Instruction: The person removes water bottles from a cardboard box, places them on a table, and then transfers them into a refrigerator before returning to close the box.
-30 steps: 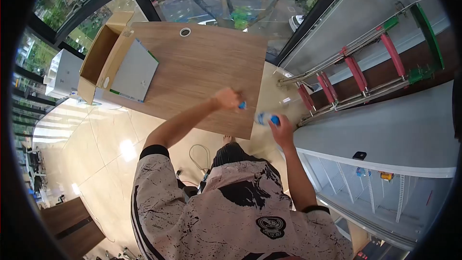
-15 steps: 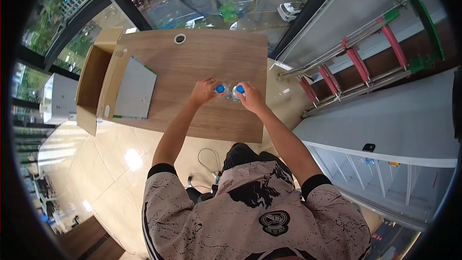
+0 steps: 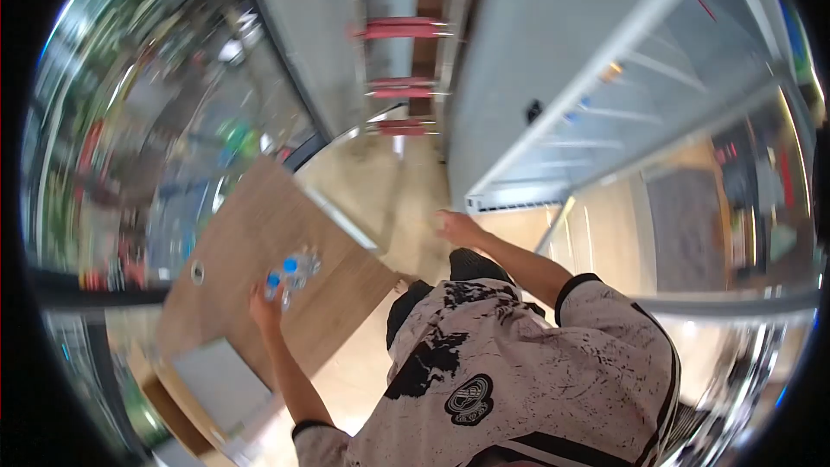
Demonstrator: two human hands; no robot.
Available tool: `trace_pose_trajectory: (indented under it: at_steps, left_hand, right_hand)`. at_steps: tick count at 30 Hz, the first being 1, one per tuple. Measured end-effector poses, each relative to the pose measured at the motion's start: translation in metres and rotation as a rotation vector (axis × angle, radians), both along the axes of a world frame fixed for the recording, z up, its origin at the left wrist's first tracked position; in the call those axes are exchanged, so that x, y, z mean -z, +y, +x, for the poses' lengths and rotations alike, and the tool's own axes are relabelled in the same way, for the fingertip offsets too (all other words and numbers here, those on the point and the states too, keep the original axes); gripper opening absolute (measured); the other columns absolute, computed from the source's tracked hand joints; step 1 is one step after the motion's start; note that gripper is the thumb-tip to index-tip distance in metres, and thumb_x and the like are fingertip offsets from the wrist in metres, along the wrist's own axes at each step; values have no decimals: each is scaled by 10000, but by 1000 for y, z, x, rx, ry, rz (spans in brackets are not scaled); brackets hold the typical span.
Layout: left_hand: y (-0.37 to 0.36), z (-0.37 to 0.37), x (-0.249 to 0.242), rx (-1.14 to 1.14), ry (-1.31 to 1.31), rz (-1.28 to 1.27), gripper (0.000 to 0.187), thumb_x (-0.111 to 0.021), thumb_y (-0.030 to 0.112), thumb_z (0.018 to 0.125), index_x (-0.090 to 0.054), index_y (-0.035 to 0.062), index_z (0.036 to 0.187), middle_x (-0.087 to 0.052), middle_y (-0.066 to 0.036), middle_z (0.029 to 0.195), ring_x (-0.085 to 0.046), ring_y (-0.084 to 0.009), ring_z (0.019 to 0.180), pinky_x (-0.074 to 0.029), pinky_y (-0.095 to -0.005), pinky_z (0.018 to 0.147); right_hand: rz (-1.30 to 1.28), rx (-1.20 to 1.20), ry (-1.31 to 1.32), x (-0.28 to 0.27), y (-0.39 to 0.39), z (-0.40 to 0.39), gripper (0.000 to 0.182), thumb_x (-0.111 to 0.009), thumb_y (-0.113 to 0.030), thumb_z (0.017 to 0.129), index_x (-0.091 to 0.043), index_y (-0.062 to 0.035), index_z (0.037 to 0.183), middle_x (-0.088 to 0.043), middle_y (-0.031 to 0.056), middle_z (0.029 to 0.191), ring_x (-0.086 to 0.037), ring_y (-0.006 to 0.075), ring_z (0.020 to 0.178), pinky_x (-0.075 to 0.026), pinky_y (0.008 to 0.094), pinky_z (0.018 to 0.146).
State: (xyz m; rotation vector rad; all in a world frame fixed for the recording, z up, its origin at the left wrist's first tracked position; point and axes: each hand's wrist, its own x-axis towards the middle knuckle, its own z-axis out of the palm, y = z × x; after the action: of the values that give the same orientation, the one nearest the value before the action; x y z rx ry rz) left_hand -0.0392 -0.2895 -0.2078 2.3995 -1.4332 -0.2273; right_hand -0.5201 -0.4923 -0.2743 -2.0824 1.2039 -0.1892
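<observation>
So the left hand point(image 3: 264, 301) is sitting right at one blue-capped bottle point(image 3: 275, 282), on the left side over the wooden table point(image 3: 350, 281); blur's hiding whether those fingers are actually gripping. A second bottle point(image 3: 298, 268) is standing just beside it, to the right, both looking upright, caps up. The right hand point(image 3: 458, 229) is hanging well apart, near the grey cabinet point(image 3: 497, 112), apparently holding nothing, finger spread unclear. Left's clearly being the nearer one.
</observation>
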Motion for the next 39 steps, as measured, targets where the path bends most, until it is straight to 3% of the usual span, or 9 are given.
trace_pose_trajectory:
  at_steps: [6, 8, 12, 13, 16, 20, 28, 33, 39]
  left_hand:
    - [-40, -87, -65, -5, -277, -470, 491, -785, 250, 701, -621, 0, 1090, -638, -163, 1084, -592, -329, 965, -457, -436, 857]
    - [-68, -143, -80, -220, 61, -622, 350, -745, 181, 753, -628, 1, 1029, -649, -145, 1023, -608, -291, 879, -485, -379, 792]
    - [-157, -333, -76, 359, 449, -589, 193, -650, 49, 798, -609, 3, 980, -638, -118, 912, -600, -232, 840, -478, -337, 765]
    - [-172, -370, -82, 519, 778, -408, 230, -674, 67, 789, -606, 18, 1004, -643, -108, 937, -601, -229, 888, -468, -339, 797]
    - [-227, -491, -116, 1065, 641, -255, 336, -700, 133, 781, -607, 45, 1091, -615, -120, 1069, -580, -274, 997, -458, -384, 851]
    - [-294, -578, -68, 1261, 320, -185, 423, -661, 238, 823, -553, 0, 1155, -510, -205, 1243, -486, -348, 1140, -394, -450, 954]
    - [-405, -631, -38, 760, -187, -529, 688, -648, 290, 814, -370, -40, 1350, -352, -329, 1344, -366, -438, 1242, -293, -543, 1021]
    - [-456, -642, -15, 614, -330, -729, 615, -638, 382, 828, -466, 78, 1334, -544, -261, 1154, -529, -433, 1057, -427, -556, 881]
    - [-471, -672, 2, 488, -625, -818, 520, -636, 445, 825, -583, 123, 1229, -623, -163, 1040, -599, -352, 959, -485, -495, 735]
  right_hand:
    - [31, 913, 116, 39, 11, -232, 553, -693, -463, 780, -577, -67, 1148, -628, 89, 640, -621, 218, 609, -492, 355, 586]
    - [14, 1141, 123, 32, 20, -281, 524, -695, -455, 779, -596, -61, 1109, -645, 107, 676, -639, 229, 662, -502, 362, 615]
    - [-179, 1513, 293, 42, 19, -336, 476, -696, -419, 781, -610, -58, 1079, -671, 141, 752, -664, 266, 756, -518, 382, 693]
    - [-163, 1456, 213, 49, 25, -327, 477, -699, -407, 782, -607, -53, 1088, -673, 143, 754, -666, 262, 744, -523, 376, 675]
    - [-113, 1409, -139, 105, -5, -331, 522, -728, -375, 771, -588, -14, 1120, -668, 130, 727, -655, 195, 631, -518, 338, 544]
    - [-225, 1291, -307, -12, -93, -300, 544, -751, -356, 744, -556, -38, 1140, -658, 146, 726, -651, 284, 693, -506, 356, 639]
    - [-992, 761, 88, -81, -243, -320, 780, -757, -438, 679, -474, -27, 1280, -573, 211, 1106, -562, 400, 985, -486, 452, 848]
    - [-1273, 520, -109, -52, -285, -336, 679, -733, -512, 671, -585, -40, 1136, -588, 218, 1061, -568, 411, 974, -493, 458, 820]
    - [-911, 518, -66, -31, -268, -352, 480, -721, -395, 736, -600, -41, 1038, -614, 159, 1012, -591, 369, 928, -503, 459, 759]
